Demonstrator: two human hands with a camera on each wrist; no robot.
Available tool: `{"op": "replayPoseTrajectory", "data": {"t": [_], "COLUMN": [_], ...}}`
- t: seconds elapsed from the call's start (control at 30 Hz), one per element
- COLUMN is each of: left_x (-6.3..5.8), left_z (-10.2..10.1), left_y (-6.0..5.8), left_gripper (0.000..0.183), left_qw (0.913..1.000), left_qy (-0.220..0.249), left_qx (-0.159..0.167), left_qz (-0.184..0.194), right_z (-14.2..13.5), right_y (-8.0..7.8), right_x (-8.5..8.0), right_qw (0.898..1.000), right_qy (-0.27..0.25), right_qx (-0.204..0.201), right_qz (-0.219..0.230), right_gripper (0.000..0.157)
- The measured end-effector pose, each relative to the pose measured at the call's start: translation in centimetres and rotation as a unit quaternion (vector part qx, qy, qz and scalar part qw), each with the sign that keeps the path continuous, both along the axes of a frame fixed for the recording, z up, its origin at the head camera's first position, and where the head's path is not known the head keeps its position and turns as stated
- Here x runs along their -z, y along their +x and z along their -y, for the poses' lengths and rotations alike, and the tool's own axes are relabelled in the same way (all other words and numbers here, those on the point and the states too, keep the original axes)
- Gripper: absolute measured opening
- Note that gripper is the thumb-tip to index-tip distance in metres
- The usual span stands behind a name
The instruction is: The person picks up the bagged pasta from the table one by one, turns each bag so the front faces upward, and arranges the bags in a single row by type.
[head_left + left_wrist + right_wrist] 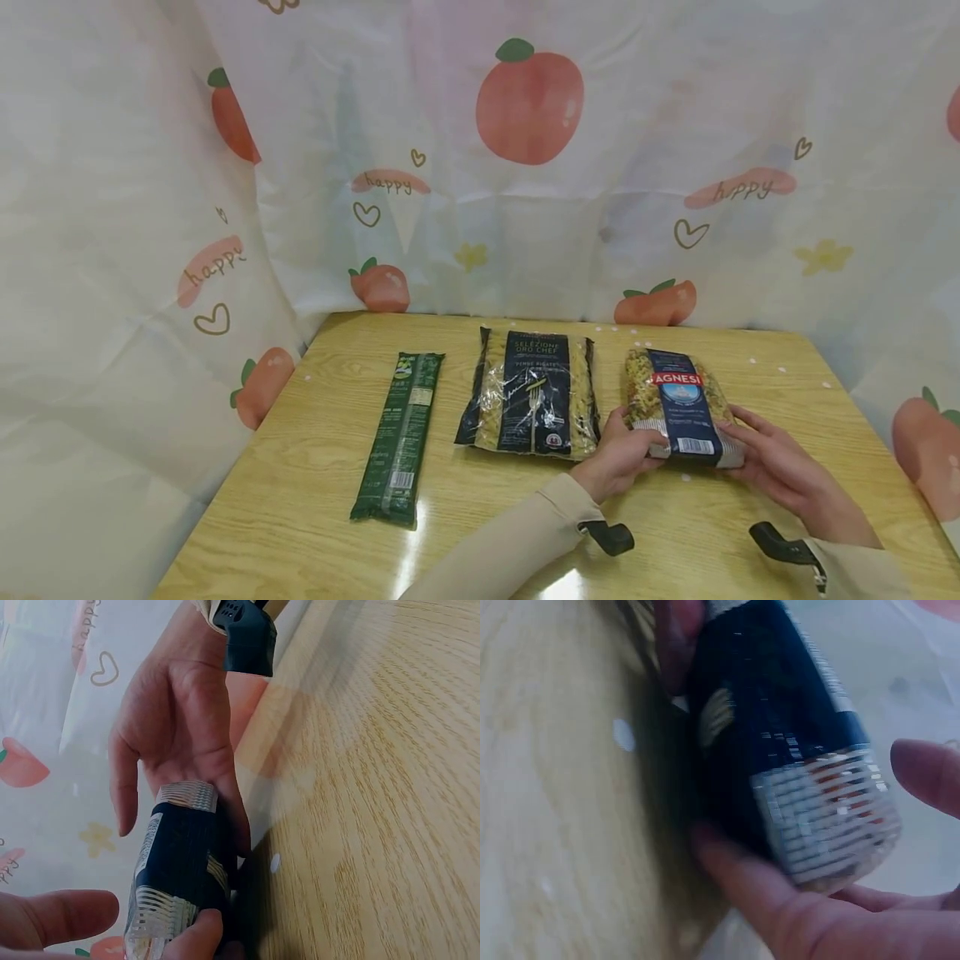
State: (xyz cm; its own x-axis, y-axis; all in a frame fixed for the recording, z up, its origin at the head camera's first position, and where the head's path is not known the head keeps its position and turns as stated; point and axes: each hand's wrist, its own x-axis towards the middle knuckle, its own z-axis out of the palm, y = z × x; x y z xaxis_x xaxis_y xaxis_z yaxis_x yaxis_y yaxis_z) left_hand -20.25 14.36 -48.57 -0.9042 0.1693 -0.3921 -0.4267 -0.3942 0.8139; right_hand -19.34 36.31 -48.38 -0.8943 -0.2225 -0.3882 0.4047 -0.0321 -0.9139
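Note:
A clear bag of mixed-colour spiral pasta with a dark blue label reading AGNESI lies at the right of the table in the head view. My left hand holds its near left corner, with the thumb over the top face. At the near right corner my right hand holds the bag. In the left wrist view, a left finger is under the striped end of the bag. Fingers of the right hand reach beneath the bag's striped corner in the right wrist view; parts of them are hidden.
Left of the held bag lies a larger bag of penne with a dark label. Farther left is a long green spaghetti packet. All rest on a wooden table, with a fruit-printed cloth hanging behind and beside it.

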Motion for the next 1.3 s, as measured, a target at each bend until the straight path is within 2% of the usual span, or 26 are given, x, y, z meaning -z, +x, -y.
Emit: {"op": "replayPoseTrajectory", "data": {"t": [0.17, 0.43, 0.6, 0.77, 0.93, 1.13, 1.3], "left_x": [-0.2, -1.1, -1.5, -1.8, -2.1, -2.6, -2.5], "left_z": [0.4, 1.5, 2.3, 3.6, 5.8, 9.0, 11.7], "left_y": [0.1, 0.3, 0.7, 1.3, 1.6, 1.5, 1.3], "left_gripper": [0.075, 0.071, 0.071, 0.067, 0.053, 0.042, 0.037], "left_qw": [0.9998, 0.9931, 0.9922, 0.9924, 0.9889, 0.9814, 0.9735], "left_qy": [-0.018, -0.107, -0.109, -0.085, -0.050, -0.043, -0.042], "left_qx": [0.007, 0.039, 0.037, 0.040, 0.066, 0.100, 0.136], "left_qz": [0.000, -0.029, -0.048, -0.080, -0.124, -0.158, -0.179], "right_z": [0.0, -0.2, -0.1, 0.5, 1.5, 3.6, 5.6], "right_y": [-0.2, 0.2, 0.6, 1.2, 2.1, 2.3, 2.6], "right_x": [-0.3, -0.6, -0.7, -1.2, -1.6, -2.4, -2.7], "right_qw": [0.998, 0.995, 0.995, 0.989, 0.972, 0.942, 0.917], "right_qy": [0.050, 0.092, 0.085, 0.122, 0.185, 0.257, 0.274], "right_qx": [-0.022, -0.017, 0.005, 0.025, 0.068, 0.124, 0.193], "right_qz": [-0.012, -0.040, -0.058, -0.081, -0.126, -0.179, -0.217], "right_gripper": [0.085, 0.085, 0.085, 0.084, 0.075, 0.071, 0.065]}}
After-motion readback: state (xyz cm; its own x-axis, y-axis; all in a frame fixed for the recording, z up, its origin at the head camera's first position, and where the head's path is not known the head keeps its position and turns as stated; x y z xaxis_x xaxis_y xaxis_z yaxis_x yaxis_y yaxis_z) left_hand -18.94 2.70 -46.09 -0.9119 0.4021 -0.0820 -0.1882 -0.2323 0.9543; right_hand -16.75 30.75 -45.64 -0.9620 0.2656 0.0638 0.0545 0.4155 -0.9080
